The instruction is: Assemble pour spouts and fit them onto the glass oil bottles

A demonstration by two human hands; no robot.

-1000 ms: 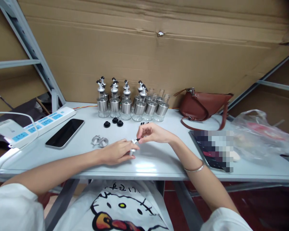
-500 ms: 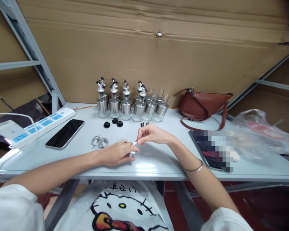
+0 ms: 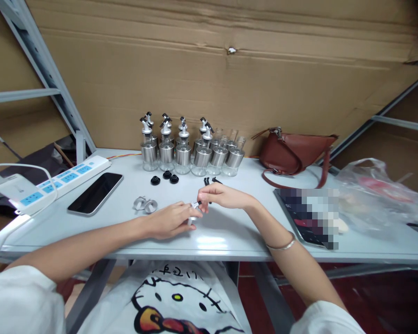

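My left hand is closed around a silver pourer top low over the table. The fingers of my right hand pinch a small black piece at the upper end of that top. Beyond my right hand lie several slim black levers. Two silver collar-like parts rest left of my left hand, and three black stoppers lie farther back. Glass bottles with steel bands stand in rows at the back; those on the left bear pourer tops, while the ones at the right are uncapped.
On the left lie a phone and a white power strip with a cable. A brown bag, a partly blurred tablet and a clear plastic bag occupy the right. Cardboard rises behind the table.
My right hand has shifted slightly and its fingers have tilted down over the pourer top. More of the black levers shows behind it. My left hand has barely moved.
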